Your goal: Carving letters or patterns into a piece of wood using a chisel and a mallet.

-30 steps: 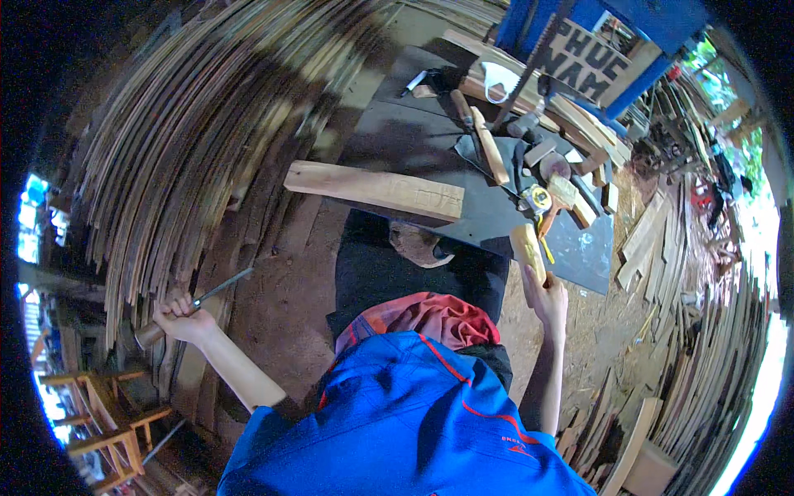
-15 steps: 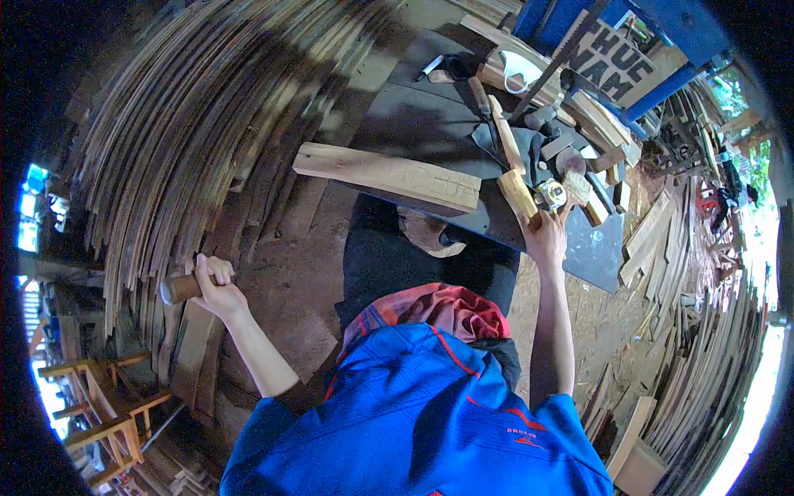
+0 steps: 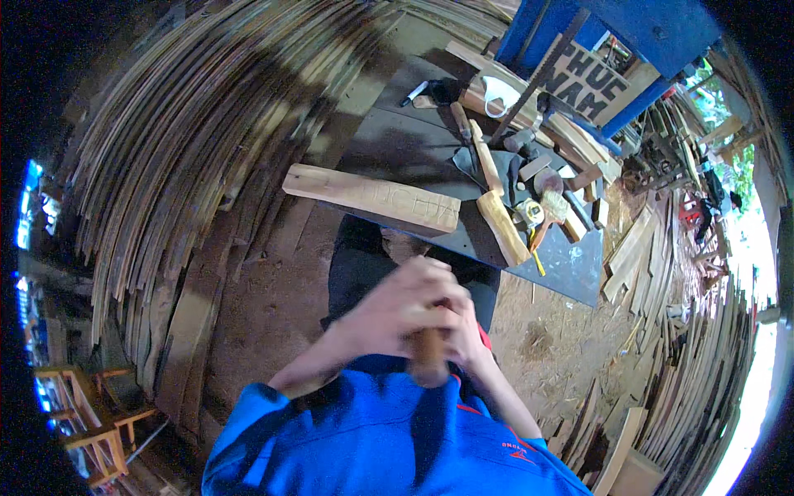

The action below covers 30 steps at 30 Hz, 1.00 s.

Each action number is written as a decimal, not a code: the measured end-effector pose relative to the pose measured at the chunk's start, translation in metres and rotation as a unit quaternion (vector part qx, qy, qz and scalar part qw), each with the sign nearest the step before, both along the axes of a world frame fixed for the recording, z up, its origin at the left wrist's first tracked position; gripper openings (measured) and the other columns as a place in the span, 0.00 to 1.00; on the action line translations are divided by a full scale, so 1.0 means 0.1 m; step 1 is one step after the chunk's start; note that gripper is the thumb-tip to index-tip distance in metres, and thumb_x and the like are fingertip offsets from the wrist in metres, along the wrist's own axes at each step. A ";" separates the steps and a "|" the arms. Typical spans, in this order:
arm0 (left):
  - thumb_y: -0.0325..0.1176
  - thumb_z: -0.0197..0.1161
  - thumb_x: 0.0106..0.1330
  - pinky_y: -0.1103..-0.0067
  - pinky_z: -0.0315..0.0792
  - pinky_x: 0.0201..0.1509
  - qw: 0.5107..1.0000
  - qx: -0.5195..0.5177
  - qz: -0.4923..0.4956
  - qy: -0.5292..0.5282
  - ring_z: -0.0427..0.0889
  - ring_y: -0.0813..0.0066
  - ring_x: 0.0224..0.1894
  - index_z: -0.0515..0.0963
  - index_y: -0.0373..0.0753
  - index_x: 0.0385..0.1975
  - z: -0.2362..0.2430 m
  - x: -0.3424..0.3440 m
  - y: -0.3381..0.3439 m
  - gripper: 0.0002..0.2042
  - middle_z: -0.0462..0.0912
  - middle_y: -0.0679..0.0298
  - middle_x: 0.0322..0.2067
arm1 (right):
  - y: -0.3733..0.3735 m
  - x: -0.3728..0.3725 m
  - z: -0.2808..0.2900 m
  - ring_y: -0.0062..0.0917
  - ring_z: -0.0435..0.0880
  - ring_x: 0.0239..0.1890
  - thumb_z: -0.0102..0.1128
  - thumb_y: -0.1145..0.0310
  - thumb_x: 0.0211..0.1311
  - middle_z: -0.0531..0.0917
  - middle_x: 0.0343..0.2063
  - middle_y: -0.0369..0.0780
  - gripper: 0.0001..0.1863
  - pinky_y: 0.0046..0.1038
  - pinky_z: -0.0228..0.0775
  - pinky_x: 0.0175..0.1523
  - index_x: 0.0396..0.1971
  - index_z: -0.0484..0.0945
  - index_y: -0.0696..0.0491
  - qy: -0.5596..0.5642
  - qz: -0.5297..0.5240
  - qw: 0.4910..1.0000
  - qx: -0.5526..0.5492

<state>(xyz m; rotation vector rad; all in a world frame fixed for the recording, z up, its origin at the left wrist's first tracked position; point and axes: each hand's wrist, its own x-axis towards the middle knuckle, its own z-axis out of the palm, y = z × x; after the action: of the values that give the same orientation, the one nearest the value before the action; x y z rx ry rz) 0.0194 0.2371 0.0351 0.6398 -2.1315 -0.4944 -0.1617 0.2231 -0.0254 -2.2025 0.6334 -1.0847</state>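
In front of my body, my left hand [image 3: 397, 307] and my right hand [image 3: 466, 326] are brought together around a tool with a round brown wooden handle [image 3: 428, 357]. The handle's thick end points down toward my shirt. Fingers of both hands are closed and blurred, and they hide the rest of the tool. Beyond them, a pale wooden block [image 3: 372, 198] with outlined lettering lies along the near edge of the dark workbench [image 3: 413, 136]. Another, shorter wood piece [image 3: 502, 227] lies to the right of it, beside a yellow-and-white tape measure [image 3: 528, 212].
A brush [image 3: 554, 207], a long-handled tool [image 3: 485, 153] and several wood offcuts crowd the bench's right side. A blue machine [image 3: 653, 37] stands behind. Long boards [image 3: 190, 140] are stacked at the left, more strips [image 3: 703, 380] at the right. A wooden chair frame [image 3: 91, 422] stands lower left.
My left hand has swung in from the far left with the wooden-handled tool. My right hand has left the tape measure and brush on the bench and joined it.
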 end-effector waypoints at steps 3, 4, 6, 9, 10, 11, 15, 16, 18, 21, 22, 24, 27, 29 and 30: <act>0.51 0.72 0.48 0.55 0.56 0.70 0.998 0.001 -0.028 -0.058 0.63 0.55 0.66 0.73 0.47 0.56 -0.11 -0.29 0.06 0.33 0.65 0.59 0.64 | 0.15 -0.16 -0.22 0.33 0.82 0.46 0.66 0.73 0.47 0.81 0.43 0.44 0.27 0.32 0.75 0.52 0.51 0.75 0.54 -0.127 -0.043 0.916 0.379; 0.51 0.72 0.48 0.55 0.56 0.70 0.998 0.002 -0.042 -0.051 0.63 0.55 0.66 0.73 0.47 0.56 -0.11 -0.30 0.02 0.33 0.65 0.59 0.64 | 0.12 -0.26 -0.01 0.31 0.82 0.46 0.61 0.77 0.52 0.82 0.43 0.43 0.21 0.30 0.76 0.51 0.50 0.77 0.55 -0.147 -0.089 0.849 0.500; 0.54 0.69 0.54 0.57 0.55 0.71 0.991 0.130 -0.002 -0.043 0.62 0.52 0.67 0.71 0.47 0.60 -0.23 -0.14 0.11 0.33 0.65 0.58 0.65 | 0.03 -0.40 -0.07 0.23 0.83 0.40 0.60 0.76 0.60 0.84 0.37 0.42 0.13 0.27 0.76 0.47 0.45 0.79 0.57 -0.009 -0.163 0.946 0.281; 0.50 0.66 0.60 0.65 0.65 0.67 0.955 0.208 0.177 -0.114 0.69 0.57 0.64 0.72 0.45 0.58 -0.75 0.41 0.21 0.28 0.70 0.59 0.63 | -0.07 -0.79 -0.19 0.21 0.82 0.35 0.59 0.69 0.64 0.84 0.34 0.40 0.14 0.24 0.75 0.41 0.47 0.78 0.58 0.025 -0.209 0.943 0.257; 0.48 0.66 0.61 0.66 0.66 0.66 0.926 0.235 0.255 -0.151 0.70 0.57 0.63 0.74 0.45 0.56 -0.93 0.64 0.25 0.25 0.73 0.58 0.60 | -0.07 -0.90 -0.24 0.20 0.81 0.33 0.59 0.65 0.67 0.83 0.33 0.39 0.15 0.23 0.74 0.38 0.48 0.77 0.59 0.040 -0.239 0.939 0.243; 0.46 0.66 0.62 0.67 0.67 0.66 0.892 0.288 0.313 -0.153 0.72 0.59 0.61 0.76 0.44 0.54 -1.05 0.88 0.32 0.23 0.75 0.59 0.59 | -0.07 -0.93 -0.25 0.21 0.81 0.33 0.56 0.62 0.70 0.83 0.33 0.42 0.17 0.23 0.75 0.38 0.49 0.76 0.59 -0.052 -0.249 0.911 0.324; 0.44 0.65 0.64 0.68 0.74 0.55 0.774 0.390 0.490 -0.090 0.82 0.57 0.50 0.78 0.44 0.50 -1.37 1.57 0.49 0.18 0.84 0.58 0.45 | -0.09 -1.15 -0.25 0.23 0.83 0.31 0.52 0.57 0.72 0.84 0.33 0.44 0.21 0.26 0.77 0.35 0.51 0.74 0.60 -0.127 -0.291 0.895 0.313; 0.44 0.65 0.64 0.69 0.75 0.51 0.729 0.442 0.513 -0.102 0.83 0.58 0.46 0.78 0.45 0.50 -1.41 1.66 0.47 0.17 0.85 0.59 0.43 | -0.11 -1.12 -0.23 0.23 0.83 0.31 0.51 0.55 0.72 0.83 0.32 0.45 0.23 0.27 0.77 0.35 0.52 0.73 0.60 -0.120 -0.307 0.892 0.308; 0.44 0.64 0.65 0.70 0.76 0.49 0.734 0.453 0.494 -0.105 0.84 0.60 0.43 0.78 0.46 0.50 -1.51 1.71 0.48 0.17 0.86 0.60 0.40 | -0.17 -1.17 -0.32 0.25 0.83 0.30 0.49 0.52 0.73 0.83 0.32 0.45 0.25 0.27 0.77 0.34 0.51 0.73 0.61 -0.098 -0.311 0.893 0.309; 0.44 0.63 0.66 0.71 0.76 0.46 0.733 0.499 0.455 -0.083 0.85 0.64 0.39 0.78 0.46 0.50 -1.45 1.63 0.35 0.16 0.87 0.62 0.37 | -0.23 -1.19 -0.32 0.27 0.82 0.29 0.50 0.51 0.72 0.83 0.33 0.46 0.26 0.29 0.77 0.35 0.51 0.73 0.62 -0.096 -0.305 0.902 0.290; 0.44 0.62 0.67 0.72 0.76 0.46 0.721 0.529 0.445 -0.059 0.85 0.65 0.39 0.78 0.46 0.50 -1.42 1.60 0.29 0.16 0.87 0.63 0.37 | -0.26 -1.15 -0.31 0.27 0.81 0.29 0.45 0.46 0.72 0.81 0.31 0.43 0.29 0.29 0.76 0.33 0.51 0.74 0.59 -0.097 -0.332 0.890 0.296; 0.44 0.62 0.66 0.72 0.77 0.46 0.745 0.494 0.445 -0.058 0.86 0.65 0.39 0.78 0.46 0.50 -1.61 1.64 0.21 0.16 0.87 0.62 0.38 | -0.29 -1.18 -0.34 0.27 0.81 0.32 0.42 0.43 0.73 0.81 0.31 0.41 0.30 0.28 0.75 0.33 0.51 0.73 0.58 -0.198 -0.342 0.842 0.367; 0.45 0.62 0.66 0.71 0.76 0.51 0.756 0.438 0.477 -0.098 0.84 0.64 0.45 0.78 0.47 0.51 -1.65 1.54 0.21 0.16 0.85 0.60 0.42 | -0.29 -1.32 -0.27 0.25 0.80 0.33 0.38 0.43 0.74 0.80 0.33 0.41 0.30 0.26 0.70 0.31 0.51 0.73 0.57 -0.250 -0.349 0.831 0.355; 0.48 0.60 0.66 0.66 0.69 0.62 0.813 0.330 0.452 -0.160 0.78 0.62 0.56 0.78 0.48 0.52 -1.65 1.24 0.14 0.18 0.82 0.59 0.51 | -0.29 -1.37 -0.25 0.25 0.79 0.32 0.38 0.43 0.74 0.80 0.32 0.41 0.30 0.26 0.70 0.30 0.51 0.73 0.57 -0.249 -0.348 0.826 0.368; 0.51 0.59 0.66 0.63 0.64 0.68 0.869 0.243 0.390 -0.183 0.74 0.61 0.62 0.79 0.50 0.52 -1.65 1.06 0.14 0.19 0.79 0.59 0.56 | -0.30 -1.38 -0.25 0.25 0.79 0.32 0.38 0.43 0.74 0.80 0.31 0.41 0.31 0.25 0.69 0.30 0.51 0.73 0.57 -0.254 -0.346 0.822 0.375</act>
<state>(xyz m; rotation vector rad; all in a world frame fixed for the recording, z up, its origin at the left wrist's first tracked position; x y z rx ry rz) 0.1249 0.2507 -0.1300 1.9057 -1.8439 -0.4640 -0.2996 0.1933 -0.0504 -0.9360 1.3689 -1.3681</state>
